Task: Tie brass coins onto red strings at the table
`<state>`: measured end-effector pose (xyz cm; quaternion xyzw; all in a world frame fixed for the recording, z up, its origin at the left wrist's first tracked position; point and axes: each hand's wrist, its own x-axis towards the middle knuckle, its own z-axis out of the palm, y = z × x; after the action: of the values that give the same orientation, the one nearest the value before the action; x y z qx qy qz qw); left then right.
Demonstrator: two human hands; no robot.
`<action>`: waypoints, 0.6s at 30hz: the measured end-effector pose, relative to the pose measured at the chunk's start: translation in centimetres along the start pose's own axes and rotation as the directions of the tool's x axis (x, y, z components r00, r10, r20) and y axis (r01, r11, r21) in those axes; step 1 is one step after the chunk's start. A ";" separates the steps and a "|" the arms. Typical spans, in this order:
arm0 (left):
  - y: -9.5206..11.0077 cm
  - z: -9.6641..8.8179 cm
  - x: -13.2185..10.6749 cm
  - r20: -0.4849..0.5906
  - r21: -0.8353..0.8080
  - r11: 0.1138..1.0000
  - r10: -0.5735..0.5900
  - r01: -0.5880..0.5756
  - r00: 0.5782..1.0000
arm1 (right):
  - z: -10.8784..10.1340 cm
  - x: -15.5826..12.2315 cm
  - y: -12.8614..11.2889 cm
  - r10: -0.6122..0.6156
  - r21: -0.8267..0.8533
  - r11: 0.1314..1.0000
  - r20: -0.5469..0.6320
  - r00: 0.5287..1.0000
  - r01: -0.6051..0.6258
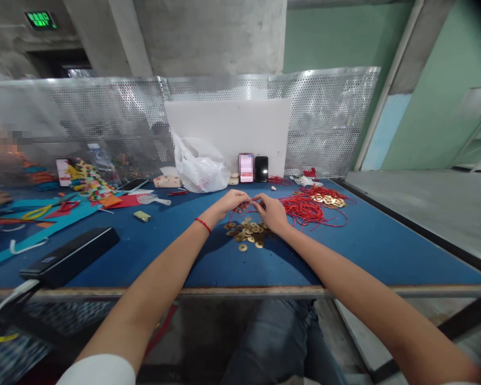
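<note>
White plastic bag (202,166), beyond left hand (234,201); pink print illegible. Green sign (40,20), high to the left hand's far left, reads "EXIT". Red cord heap (307,207), right of right hand (272,213). Both hands: fingertips narrowed, pinching one red cord (251,201) between them. Holed brass-coloured coins (248,232), loose beneath both hands.

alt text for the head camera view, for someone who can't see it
A person's left hand and right hand pinch a thin red cord over loose gold-coloured coins on a blue table. To the right lie tangled red cords and more coins; behind are a white plastic bag and two phones.
</note>
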<state>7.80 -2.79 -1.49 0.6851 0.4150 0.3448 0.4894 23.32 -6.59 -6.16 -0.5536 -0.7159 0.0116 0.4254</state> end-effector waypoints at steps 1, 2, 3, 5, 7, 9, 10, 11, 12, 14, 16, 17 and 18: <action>0.0 0.0 0.0 0.005 0.009 1.000 -0.002 0.002 1.000 | 0.0 0.0 0.0 -0.007 0.005 1.000 0.006 1.000 0.006; 0.0 0.0 0.0 0.009 0.016 1.000 0.000 0.000 1.000 | 0.0 0.0 0.0 -0.011 0.009 1.000 0.007 1.000 0.011; 0.0 0.1 0.0 0.010 0.022 1.000 0.003 -0.003 1.000 | -0.1 0.0 0.0 -0.012 0.011 1.000 0.003 1.000 0.012; -0.1 0.1 0.0 0.010 0.029 1.000 0.011 -0.011 1.000 | -0.1 0.0 0.0 -0.002 0.027 1.000 -0.012 1.000 0.002; -0.1 0.0 0.1 0.012 0.033 0.999 0.021 -0.021 1.000 | -0.2 0.1 0.1 0.021 0.066 0.998 -0.027 0.999 -0.020; -0.2 0.0 0.2 0.018 0.039 0.999 0.033 -0.033 0.999 | -0.2 0.3 0.3 0.038 0.119 0.992 -0.035 0.999 -0.034; -0.2 -0.1 0.2 0.017 0.043 0.998 0.039 -0.040 0.999 | -0.2 0.4 0.4 0.046 0.140 0.989 -0.040 0.998 -0.040; -0.2 -0.2 0.2 0.012 0.047 0.998 0.044 -0.045 0.999 | -0.3 0.4 0.6 0.054 0.154 0.987 -0.047 0.997 -0.046; -0.2 -0.2 0.2 0.004 0.051 0.997 0.048 -0.049 0.999 | -0.3 0.5 0.7 0.059 0.160 0.986 -0.053 0.997 -0.050; -0.2 -0.3 0.2 -0.008 0.057 0.997 0.055 -0.055 0.998 | -0.3 0.6 0.9 0.068 0.162 0.985 -0.062 0.996 -0.057; -0.3 -0.4 0.3 -0.009 0.060 0.997 0.057 -0.056 0.998 | -0.4 0.6 0.9 0.073 0.169 0.984 -0.056 0.996 -0.062; -0.3 -0.4 0.3 -0.008 0.062 0.997 0.055 -0.055 0.998 | -0.4 0.5 0.9 0.077 0.178 0.982 -0.054 0.996 -0.066; -0.3 -0.5 0.3 -0.008 0.062 0.997 0.054 -0.053 0.999 | -0.4 0.5 0.8 0.082 0.192 0.979 -0.058 0.995 -0.069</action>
<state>7.44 -2.27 -1.65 0.7090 0.4092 0.3481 0.4568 24.16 -6.07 -6.01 -0.5374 -0.6757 0.0777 0.4986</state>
